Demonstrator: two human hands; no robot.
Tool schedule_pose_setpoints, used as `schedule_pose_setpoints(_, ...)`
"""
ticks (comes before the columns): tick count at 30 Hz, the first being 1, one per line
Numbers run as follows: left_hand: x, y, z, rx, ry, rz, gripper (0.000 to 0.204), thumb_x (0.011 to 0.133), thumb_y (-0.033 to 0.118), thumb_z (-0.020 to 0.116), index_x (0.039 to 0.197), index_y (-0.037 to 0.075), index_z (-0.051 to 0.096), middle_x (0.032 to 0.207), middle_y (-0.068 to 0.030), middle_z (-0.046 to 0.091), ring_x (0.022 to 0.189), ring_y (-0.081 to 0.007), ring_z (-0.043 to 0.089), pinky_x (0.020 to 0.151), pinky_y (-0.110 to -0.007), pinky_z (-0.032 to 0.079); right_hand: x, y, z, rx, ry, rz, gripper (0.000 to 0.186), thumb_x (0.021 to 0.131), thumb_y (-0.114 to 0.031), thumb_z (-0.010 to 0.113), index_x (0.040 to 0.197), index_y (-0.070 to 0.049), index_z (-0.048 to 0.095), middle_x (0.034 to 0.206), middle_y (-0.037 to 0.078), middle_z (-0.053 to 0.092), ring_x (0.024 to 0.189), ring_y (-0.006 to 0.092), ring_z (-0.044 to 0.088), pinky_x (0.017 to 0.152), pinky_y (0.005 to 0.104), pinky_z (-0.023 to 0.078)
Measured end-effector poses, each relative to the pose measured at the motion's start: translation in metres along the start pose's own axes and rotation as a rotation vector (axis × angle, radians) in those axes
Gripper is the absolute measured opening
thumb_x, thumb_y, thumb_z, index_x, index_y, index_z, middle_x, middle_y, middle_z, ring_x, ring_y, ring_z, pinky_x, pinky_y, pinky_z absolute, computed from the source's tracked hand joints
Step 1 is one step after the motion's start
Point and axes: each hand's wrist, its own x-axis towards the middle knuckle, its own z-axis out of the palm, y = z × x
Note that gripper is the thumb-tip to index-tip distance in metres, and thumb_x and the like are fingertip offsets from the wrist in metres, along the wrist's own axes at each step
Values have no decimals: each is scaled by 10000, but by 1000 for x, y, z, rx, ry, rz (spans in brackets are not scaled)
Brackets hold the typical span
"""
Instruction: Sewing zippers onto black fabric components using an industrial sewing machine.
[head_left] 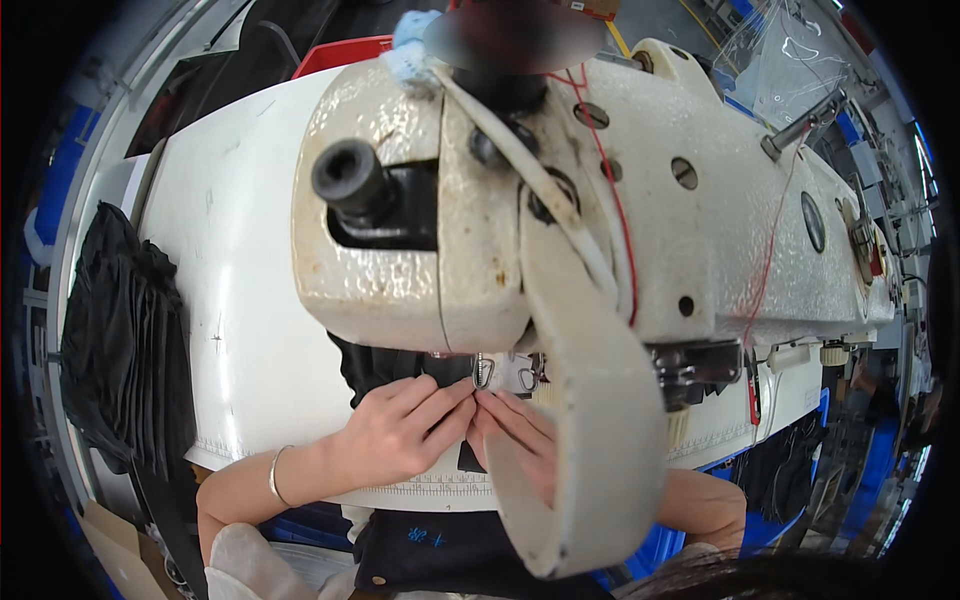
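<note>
Both my hands work under the head of a cream sewing machine (370,285), close to the metal plate (510,373) below it. My left hand (405,430), with a silver bangle (275,478) at the wrist, is closed with its fingertips pinching black fabric (395,368). My right hand (520,435) meets it fingertip to fingertip, its fingers closed at the same fabric. A wide curved cream guard (605,440) hides part of my right hand and wrist. The needle is out of sight behind the machine head.
A pile of pleated black cloth (125,340) hangs over the left side of the white table (235,270). Red thread (622,210) runs down the machine. A ruler strip (430,490) lines the near table edge. More dark cloth (780,470) lies at the right.
</note>
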Motion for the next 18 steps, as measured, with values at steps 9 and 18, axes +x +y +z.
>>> schedule_pose_setpoints(9,2,-35,9,-14,36,-92,397,568,7,620,964,13,655,987,-149,626,882,-312,614,731,-424,505,10,38,14,792,-81,489,195,777,-141,663,948,-56,628,851,112,628,750,243,630,653,358,507)
schedule_pose_setpoints(18,-5,-29,2,-171,-32,-374,350,694,-11,654,1041,32,649,1003,-154,640,913,-325,623,799,-393,497,11,43,-3,-25,-76,38,175,671,-106,619,837,-56,633,865,79,603,714,164,621,477,285,508)
